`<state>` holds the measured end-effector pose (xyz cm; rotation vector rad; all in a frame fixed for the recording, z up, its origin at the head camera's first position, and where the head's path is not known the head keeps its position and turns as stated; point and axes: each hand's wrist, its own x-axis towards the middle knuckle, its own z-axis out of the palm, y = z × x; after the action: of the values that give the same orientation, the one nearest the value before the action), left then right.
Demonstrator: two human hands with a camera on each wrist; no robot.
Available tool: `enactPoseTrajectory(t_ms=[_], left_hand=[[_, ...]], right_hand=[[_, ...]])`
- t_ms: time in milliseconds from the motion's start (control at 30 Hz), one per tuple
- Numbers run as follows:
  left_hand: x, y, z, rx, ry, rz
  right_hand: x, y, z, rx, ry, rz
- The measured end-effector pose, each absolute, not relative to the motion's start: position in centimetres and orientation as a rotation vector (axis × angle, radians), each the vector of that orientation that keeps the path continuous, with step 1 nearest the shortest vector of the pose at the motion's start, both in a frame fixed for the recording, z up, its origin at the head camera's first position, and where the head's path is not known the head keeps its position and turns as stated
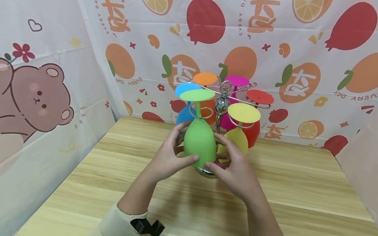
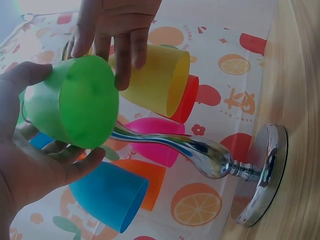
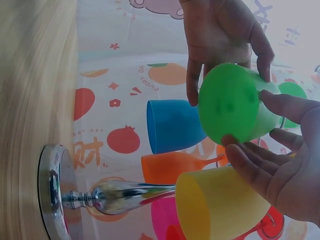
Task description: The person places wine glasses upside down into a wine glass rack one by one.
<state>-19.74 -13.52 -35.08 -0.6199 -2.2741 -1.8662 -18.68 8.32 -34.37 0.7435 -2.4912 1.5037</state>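
Note:
A green plastic goblet (image 1: 200,143) hangs upside down by its foot from a wire loop of the chrome stemware rack (image 1: 222,105). My left hand (image 1: 169,156) holds its bowl from the left, with the thumb on the near side. From the right, my right hand (image 1: 238,171) holds the same bowl, its thumb near the rim. The left wrist view shows the goblet's mouth (image 2: 90,102) between both hands. Just behind the right hand hangs a yellow goblet (image 3: 225,202). A blue goblet (image 2: 112,192) hangs behind the left hand.
Orange (image 1: 205,79), magenta (image 1: 237,81) and red (image 1: 260,97) goblets hang on the rack's far and right sides. The rack's round chrome base (image 2: 265,175) stands on the wooden table (image 1: 112,186). A fruit-print cloth (image 1: 204,22) rises behind the table.

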Motion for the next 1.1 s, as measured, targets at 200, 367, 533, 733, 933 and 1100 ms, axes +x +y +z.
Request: enactPoseTrajectory(t_ms=[200,367,533,733,933,1100], left_hand=[[-19.9,-13.6,-35.4,-0.628,-2.347,-1.767],[-20.1,-13.5,-35.5,-0.639,-2.405,-1.700],[-20.3,-13.4,-35.5,-0.670,-2.443,-1.653],[-20.4,-13.6,-35.5,-0.674,-2.458,-1.598],[-20.7,-13.7,-35.8,-0.659,-2.513,-1.513],[-20.9,-13.7,-35.9,-0.657,-2.519,-1.483]], right_hand=[[-18.8,8.5,-34.3,0.719,-2.566,1.506],[-18.9,8.7,-34.4,0.720,-2.646,1.531],[-18.9,8.7,-34.4,0.707,-2.709,1.539],[-18.9,8.7,-34.3,0.736,-2.722,1.571],[-19.0,8.6,-34.3,0.737,-2.734,1.536],[-19.1,8.6,-34.4,0.785,-2.713,1.495]])
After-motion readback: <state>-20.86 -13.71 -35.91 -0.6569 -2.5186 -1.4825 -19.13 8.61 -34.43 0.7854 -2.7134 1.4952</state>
